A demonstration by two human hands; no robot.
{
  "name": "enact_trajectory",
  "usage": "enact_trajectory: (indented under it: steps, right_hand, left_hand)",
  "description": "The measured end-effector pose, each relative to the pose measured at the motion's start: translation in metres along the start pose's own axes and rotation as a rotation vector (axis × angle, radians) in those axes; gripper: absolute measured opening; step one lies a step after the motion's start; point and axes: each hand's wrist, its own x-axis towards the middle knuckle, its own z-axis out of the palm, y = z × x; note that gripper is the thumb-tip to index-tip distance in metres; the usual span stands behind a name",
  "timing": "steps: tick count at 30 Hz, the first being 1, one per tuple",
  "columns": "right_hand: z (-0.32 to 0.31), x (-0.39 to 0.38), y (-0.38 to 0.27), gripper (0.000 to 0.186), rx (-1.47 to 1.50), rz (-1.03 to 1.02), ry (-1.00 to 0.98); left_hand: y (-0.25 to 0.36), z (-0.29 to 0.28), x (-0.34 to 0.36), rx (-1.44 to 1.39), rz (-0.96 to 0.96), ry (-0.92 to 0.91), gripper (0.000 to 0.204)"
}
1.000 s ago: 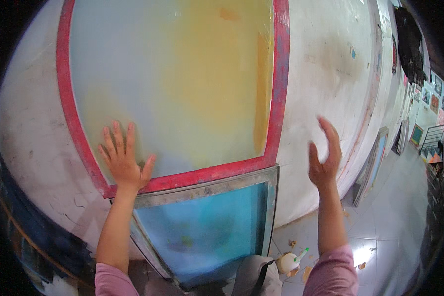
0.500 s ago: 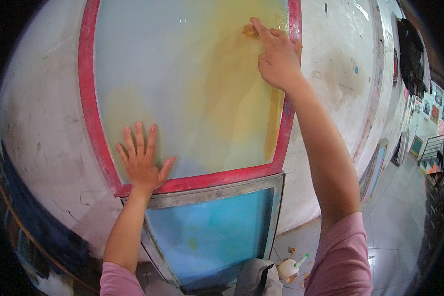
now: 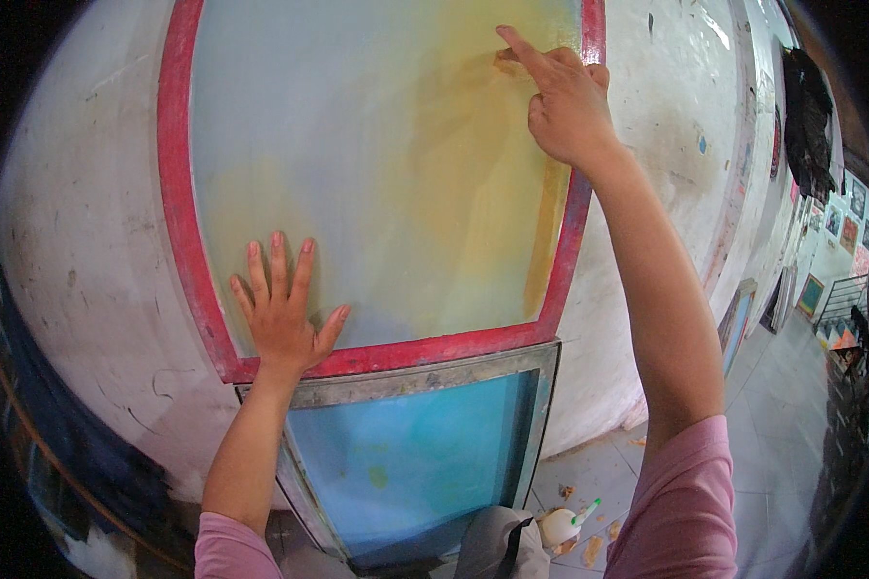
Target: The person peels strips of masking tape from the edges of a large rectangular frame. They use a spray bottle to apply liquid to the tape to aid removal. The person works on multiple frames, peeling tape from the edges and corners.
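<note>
A large screen-printing frame (image 3: 176, 179) with a red border stands in front of me, its pale mesh (image 3: 357, 193) stained yellow toward the right. My left hand (image 3: 283, 318) lies flat on the lower left of the mesh, fingers spread. Near the upper right edge, my right hand (image 3: 572, 106) presses against the mesh with the index finger stretched out. Under its bent fingers shows a small crumpled brown scrap (image 3: 505, 64), partly hidden; its material I cannot make out. A brownish strip (image 3: 546, 241) runs down the mesh's right edge.
Below, a grey-framed screen (image 3: 406, 384) with blue mesh supports the red one. On the tiled floor stand a whitish bottle with a green nozzle (image 3: 560, 527) and brown scraps (image 3: 592, 552). A stained white wall (image 3: 77, 222) rises behind. More frames (image 3: 740, 323) lean further right.
My right hand has shifted slightly right, with its index finger stretched further out from the scrap. The left hand stays flat in place. The view has tilted a little.
</note>
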Motion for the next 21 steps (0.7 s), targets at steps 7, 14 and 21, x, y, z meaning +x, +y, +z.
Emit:
enact_trajectory:
  steps: [7,14,21]
  right_hand:
    - [0.004,0.001,0.005,0.077,0.055,-0.037,0.104]
    - [-0.003,-0.008,0.0,0.077,0.178,-0.066,0.088]
    - [0.03,-0.123,0.007,0.06,0.012,0.198,-0.074]
  left_hand:
    - [-0.001,0.002,0.0,0.008,0.014,0.03,0.073]
    - [-0.002,0.003,0.0,0.057,0.028,0.025,0.075]
    - [-0.004,0.01,0.0,0.05,0.042,0.072,0.077]
